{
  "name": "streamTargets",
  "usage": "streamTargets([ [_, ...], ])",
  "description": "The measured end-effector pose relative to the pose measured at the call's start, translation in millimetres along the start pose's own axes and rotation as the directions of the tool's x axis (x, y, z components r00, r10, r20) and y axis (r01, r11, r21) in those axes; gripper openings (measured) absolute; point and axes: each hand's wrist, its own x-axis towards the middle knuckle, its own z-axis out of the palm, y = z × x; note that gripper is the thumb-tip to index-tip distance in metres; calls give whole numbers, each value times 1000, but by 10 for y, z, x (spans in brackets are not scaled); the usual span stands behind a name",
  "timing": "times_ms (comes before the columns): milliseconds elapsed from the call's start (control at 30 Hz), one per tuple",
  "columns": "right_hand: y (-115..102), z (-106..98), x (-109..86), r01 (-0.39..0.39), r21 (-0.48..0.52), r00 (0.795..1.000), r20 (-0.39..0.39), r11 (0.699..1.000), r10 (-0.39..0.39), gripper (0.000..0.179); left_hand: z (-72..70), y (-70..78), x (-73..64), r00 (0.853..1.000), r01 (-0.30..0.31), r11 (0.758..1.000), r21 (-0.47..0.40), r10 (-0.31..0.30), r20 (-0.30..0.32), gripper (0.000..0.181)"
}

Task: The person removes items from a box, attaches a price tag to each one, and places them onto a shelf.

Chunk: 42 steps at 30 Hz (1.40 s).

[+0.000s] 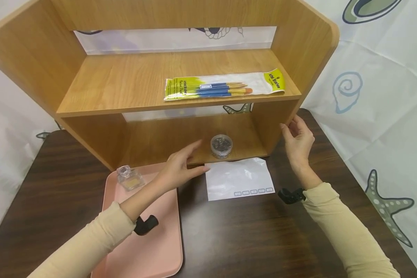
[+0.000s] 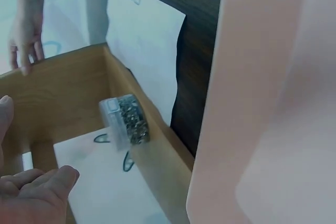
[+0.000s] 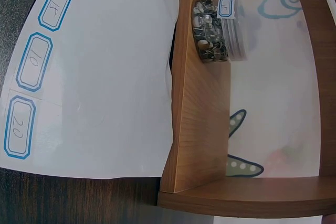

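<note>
My left hand (image 1: pixel 178 168) reaches over the tray's edge toward the wooden shelf unit (image 1: pixel 100 143), fingers and thumb spread apart with nothing between them. Just beyond its fingertips, a round clear tub (image 1: pixel 221 146) of small metal pieces stands at the front of the lower shelf. My right hand (image 1: pixel 299 141) is at the outside of the unit's right side panel, thumb and fingertips right by its edge. In the left wrist view, the fingers of that right hand (image 2: pixel 26 40) extend loosely by the panel. A white sheet (image 1: pixel 239 179) with numbered labels lies before the shelf.
A pink tray (image 1: pixel 163 239) on the dark table (image 1: pixel 229 239) bears a small square glass bottle (image 1: pixel 130 177). On the upper shelf lies a pack of artist brushes (image 1: pixel 226 85). A patterned white cloth (image 1: pixel 385 116) hangs behind and beside the unit.
</note>
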Motion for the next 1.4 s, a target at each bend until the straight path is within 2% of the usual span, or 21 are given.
streamTargets([
  [167, -27, 25, -5, 0, 5, 1000, 14, 1000, 0, 31, -175, 24, -248, 999, 22, 998, -61, -24, -28, 77],
  [300, -37, 4, -6, -7, 5, 1000, 3, 1000, 7, 31, -296, 41, -419, 996, 68, 993, -92, -74, -56, 75],
  [500, -55, -25, -17, -8, -8, 1000, 10, 1000, 8, 31, -462, 10, -666, 985, 61, 992, -112, -79, -155, 70],
  [667, -251, -42, -66, -16, 8, 1000, 20, 1000, 16, 30, -619, -50, -878, 965, 80, 994, -68, -94, -246, 66],
  [900, -12, -18, -12, -4, 26, 1000, 6, 1000, 4, 32, -779, -220, -1125, 934, 153, 987, -46, -160, -320, 67],
  [1167, -13, -12, -5, -10, 9, 1000, 15, 1000, 10, 34, -862, -497, -1332, 895, 240, 970, 43, -204, -397, 68],
  [1400, -25, -19, -14, -15, -11, 1000, 14, 1000, 15, 33, -931, -669, -1440, 873, 300, 953, 28, -262, -412, 68],
])
